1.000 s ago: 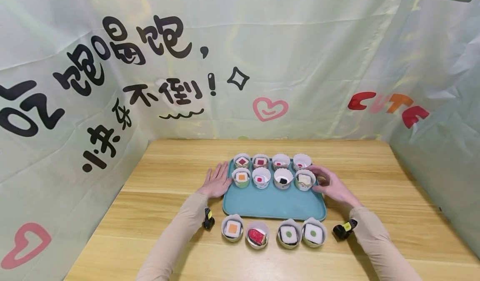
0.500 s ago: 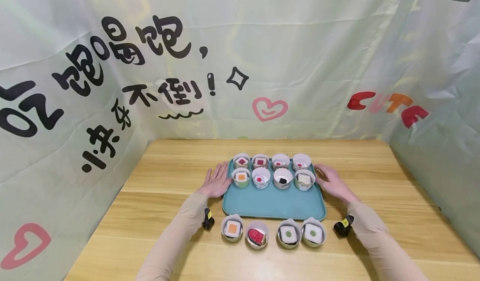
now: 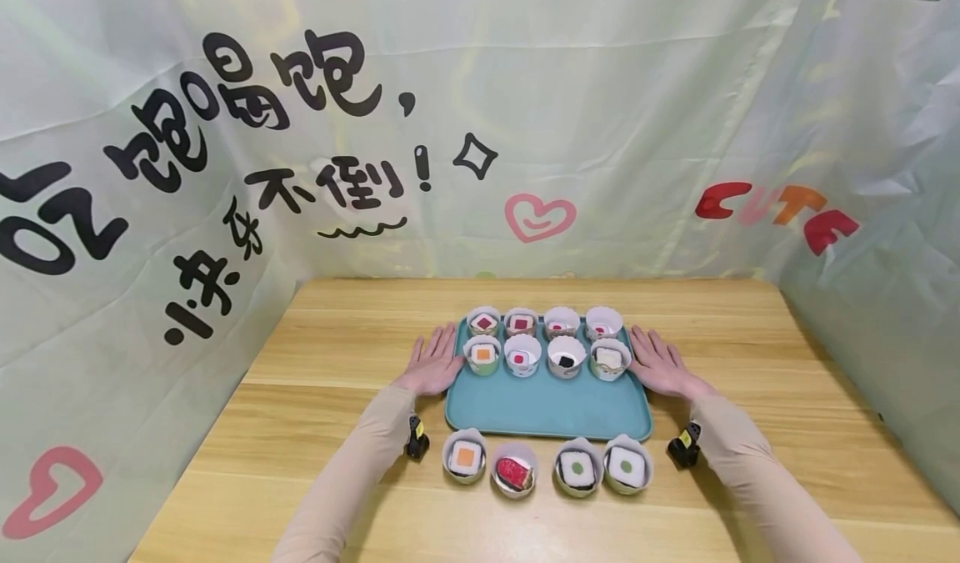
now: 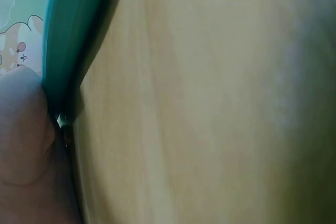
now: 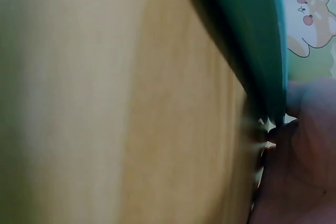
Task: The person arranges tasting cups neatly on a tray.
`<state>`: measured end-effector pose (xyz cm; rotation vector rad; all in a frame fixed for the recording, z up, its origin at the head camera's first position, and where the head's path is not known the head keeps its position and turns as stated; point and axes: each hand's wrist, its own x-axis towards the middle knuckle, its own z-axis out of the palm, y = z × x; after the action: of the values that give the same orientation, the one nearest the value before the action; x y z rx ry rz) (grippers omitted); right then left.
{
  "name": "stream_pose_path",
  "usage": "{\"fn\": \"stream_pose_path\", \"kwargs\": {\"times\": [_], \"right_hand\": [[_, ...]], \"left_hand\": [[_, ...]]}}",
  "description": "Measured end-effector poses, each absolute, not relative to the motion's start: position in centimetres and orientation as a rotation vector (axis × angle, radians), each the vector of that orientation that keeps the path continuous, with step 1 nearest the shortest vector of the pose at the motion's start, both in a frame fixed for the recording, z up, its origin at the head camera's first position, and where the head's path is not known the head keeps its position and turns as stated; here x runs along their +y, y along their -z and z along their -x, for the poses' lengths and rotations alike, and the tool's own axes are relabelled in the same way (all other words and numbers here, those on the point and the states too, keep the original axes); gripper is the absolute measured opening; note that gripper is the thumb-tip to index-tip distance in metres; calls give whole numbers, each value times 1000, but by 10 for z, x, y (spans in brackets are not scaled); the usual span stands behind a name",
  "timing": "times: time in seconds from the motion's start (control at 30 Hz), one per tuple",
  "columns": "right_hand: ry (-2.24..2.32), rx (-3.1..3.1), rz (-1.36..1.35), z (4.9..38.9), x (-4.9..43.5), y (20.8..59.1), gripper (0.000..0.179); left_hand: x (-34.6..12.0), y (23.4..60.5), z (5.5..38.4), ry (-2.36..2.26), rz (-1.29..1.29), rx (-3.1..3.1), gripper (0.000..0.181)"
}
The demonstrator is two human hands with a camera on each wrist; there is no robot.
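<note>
Head view: the person's left hand point(image 3: 431, 368) lies with fingers straight and spread beside the left end of a rounded rectangular teal tray point(image 3: 550, 409), its thumb side at the rim; the right hand point(image 3: 662, 366) mirrors it at the right end. Neither plainly has hold of anything; how firmly the thumbs meet the rim cannot be told from the wrist views. The tray lies between the 2 hands, its long axis running left to right from one to the other, so neither hand is clearly nearer. On its far half stand 8 scalloped printed paper cups point(image 3: 522, 345) in 2 rows of 4, each with a small sushi-like piece inside. Another 4 filled paper cups point(image 3: 517, 451) stand on the pale wooden table point(image 3: 750, 338), just in front of the tray's near edge.
</note>
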<state>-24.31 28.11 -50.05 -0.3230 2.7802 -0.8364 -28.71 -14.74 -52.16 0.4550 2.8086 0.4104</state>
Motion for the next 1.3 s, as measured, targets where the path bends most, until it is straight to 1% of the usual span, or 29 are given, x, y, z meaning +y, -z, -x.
{"fn": "stream_pose_path", "kwargs": {"times": [0.2, 0.33, 0.53, 0.8, 1.1, 1.23, 1.3], "right_hand": [[811, 2758, 309, 253, 290, 515, 111], [848, 2735, 311, 256, 292, 519, 119], [836, 2741, 302, 257, 294, 523, 118], [806, 2752, 309, 258, 291, 525, 124], [811, 2750, 308, 254, 290, 518, 104], [820, 2737, 299, 253, 289, 517, 99], [819, 2738, 299, 252, 289, 516, 99]], "left_hand": [[-148, 523, 290, -407, -456, 2808, 67], [-148, 524, 292, -395, -456, 2812, 67], [-148, 524, 291, -419, -460, 2812, 67], [-148, 516, 283, -500, -461, 2805, 67], [-156, 496, 271, -709, -467, 2840, 64], [-160, 488, 266, -844, -535, 2883, 63], [-163, 484, 263, -935, -588, 2895, 59]]}}
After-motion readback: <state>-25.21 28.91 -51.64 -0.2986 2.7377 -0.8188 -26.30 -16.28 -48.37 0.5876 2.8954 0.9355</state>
